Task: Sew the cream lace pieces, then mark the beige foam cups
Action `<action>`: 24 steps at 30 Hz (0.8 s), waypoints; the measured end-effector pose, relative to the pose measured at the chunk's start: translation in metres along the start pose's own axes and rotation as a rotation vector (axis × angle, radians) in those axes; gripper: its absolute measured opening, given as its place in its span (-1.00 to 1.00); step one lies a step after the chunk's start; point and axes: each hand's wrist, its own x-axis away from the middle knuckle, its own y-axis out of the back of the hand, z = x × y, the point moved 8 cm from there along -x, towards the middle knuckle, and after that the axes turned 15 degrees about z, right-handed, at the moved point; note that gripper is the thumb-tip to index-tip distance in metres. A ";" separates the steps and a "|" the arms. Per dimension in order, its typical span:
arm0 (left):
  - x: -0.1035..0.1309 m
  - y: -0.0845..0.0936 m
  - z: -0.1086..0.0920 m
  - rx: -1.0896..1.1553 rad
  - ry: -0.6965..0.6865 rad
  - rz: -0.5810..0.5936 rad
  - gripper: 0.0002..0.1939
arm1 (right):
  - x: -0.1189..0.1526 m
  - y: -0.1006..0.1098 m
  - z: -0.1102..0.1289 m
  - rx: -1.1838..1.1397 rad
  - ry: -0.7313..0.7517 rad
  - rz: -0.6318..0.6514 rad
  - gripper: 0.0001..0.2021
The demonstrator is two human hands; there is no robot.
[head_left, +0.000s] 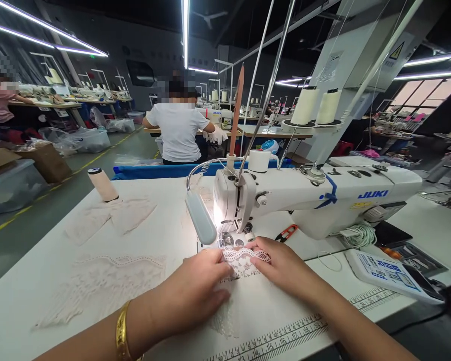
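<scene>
A strip of white lace (pixel 244 258) is stretched between my hands, just in front of the needle area of a white sewing machine (pixel 285 185). My left hand (pixel 201 281) pinches the lace at its left end, thumb on top. At the right end my right hand (pixel 276 260) grips it between thumb and fingers. Part of the lace hangs down below my left hand onto the table. The presser foot (pixel 227 239) lies right behind the lace, lit by the machine lamp. Whether the lace is under the foot is hard to see.
More lace pieces (pixel 108 281) lie on the table to the left, near a thread cone (pixel 102 185). Red-handled thread snips (pixel 286 232) rest by the machine bed. A control box (pixel 393 278) sits at right, and a printed ruler (pixel 274 346) runs along the front edge. A person (pixel 178 125) sits ahead.
</scene>
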 end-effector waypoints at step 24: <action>0.000 0.010 0.048 0.247 0.142 -0.201 -0.81 | 0.032 -0.074 0.075 0.252 0.524 -0.215 -0.53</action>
